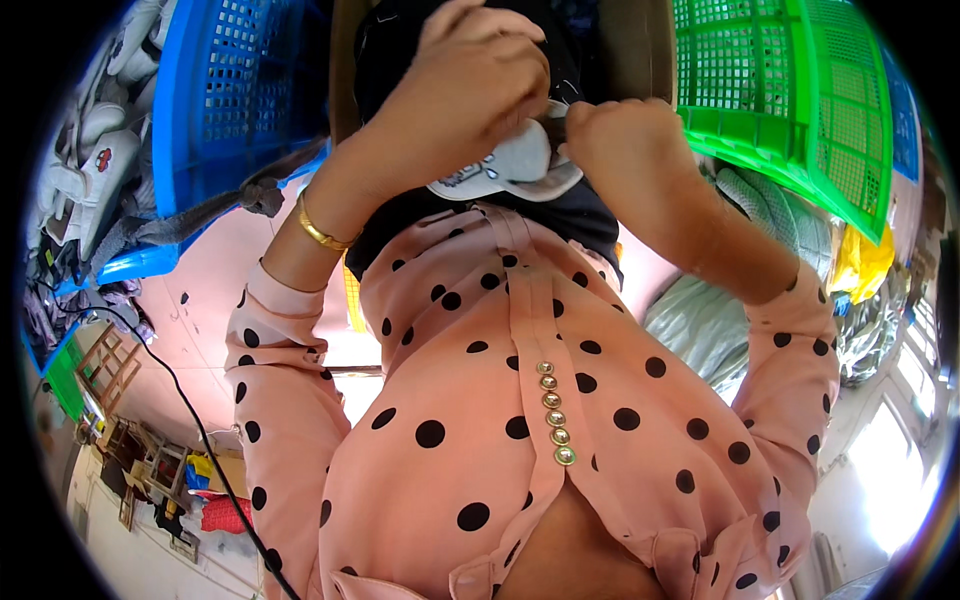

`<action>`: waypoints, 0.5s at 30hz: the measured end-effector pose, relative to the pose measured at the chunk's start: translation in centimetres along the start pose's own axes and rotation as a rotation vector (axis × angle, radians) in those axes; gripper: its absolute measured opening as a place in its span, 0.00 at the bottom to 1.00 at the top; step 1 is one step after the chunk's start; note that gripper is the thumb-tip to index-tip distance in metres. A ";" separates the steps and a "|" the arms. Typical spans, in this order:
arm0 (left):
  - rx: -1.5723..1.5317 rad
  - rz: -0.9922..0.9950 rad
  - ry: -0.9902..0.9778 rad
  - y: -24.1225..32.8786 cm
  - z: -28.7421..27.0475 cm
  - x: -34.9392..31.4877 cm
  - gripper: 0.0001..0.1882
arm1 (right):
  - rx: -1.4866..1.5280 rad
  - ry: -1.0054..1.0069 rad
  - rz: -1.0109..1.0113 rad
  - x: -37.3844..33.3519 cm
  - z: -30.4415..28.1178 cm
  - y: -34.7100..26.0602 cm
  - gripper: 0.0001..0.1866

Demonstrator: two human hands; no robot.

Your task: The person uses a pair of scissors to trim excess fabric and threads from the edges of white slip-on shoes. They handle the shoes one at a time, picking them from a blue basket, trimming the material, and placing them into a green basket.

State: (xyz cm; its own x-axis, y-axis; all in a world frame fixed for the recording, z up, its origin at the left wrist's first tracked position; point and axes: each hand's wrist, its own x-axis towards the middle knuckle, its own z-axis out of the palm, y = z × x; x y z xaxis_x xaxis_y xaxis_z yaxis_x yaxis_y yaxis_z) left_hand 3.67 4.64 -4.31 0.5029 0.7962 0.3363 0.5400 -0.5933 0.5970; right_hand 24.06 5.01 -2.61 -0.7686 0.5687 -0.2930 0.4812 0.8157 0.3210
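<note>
A white cloth slipper-like piece [518,158] with a dark blue drawing on it sits above my black-clad lap. My left hand [480,85] is bent over its far edge, fingers curled and closed. Close by, my right hand [622,145] pinches the piece's right edge, where a thin pale strip shows. The left fingertips are partly hidden behind the knuckles, and the upper part of the piece is covered by my hands.
To the left stands a blue plastic basket [180,120], beside a heap of grey-white slipper-like pieces [105,165]. A green plastic basket [800,120] is on the right, above clear plastic bags [715,320]. A cardboard box [625,45] lies ahead. A black cable [190,400] runs along the left.
</note>
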 end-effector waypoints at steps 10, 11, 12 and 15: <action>0.506 -0.177 0.409 3.9 -1.0 -0.1 0.12 | 1.338 0.213 0.686 -5.8 5.8 -2.3 0.26; 0.553 -0.058 0.373 3.7 0.2 -1.2 0.16 | 1.332 0.128 0.720 -5.9 5.4 -3.1 0.29; 0.573 -0.037 0.254 4.5 0.9 -1.9 0.15 | 1.329 0.162 0.735 -6.1 5.7 -4.2 0.31; 0.630 -0.004 0.156 5.9 2.0 -3.2 0.11 | 1.240 0.230 0.765 -5.5 5.9 -6.3 0.36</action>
State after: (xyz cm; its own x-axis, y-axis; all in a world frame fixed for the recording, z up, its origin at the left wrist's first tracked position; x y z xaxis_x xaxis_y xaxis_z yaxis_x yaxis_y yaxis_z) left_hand 6.53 -1.65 -3.34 0.4214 0.7784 0.4652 0.8581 -0.5082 0.0732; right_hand 27.71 -2.59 -8.32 -0.1581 0.9610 -0.2270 0.7462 -0.0343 -0.6648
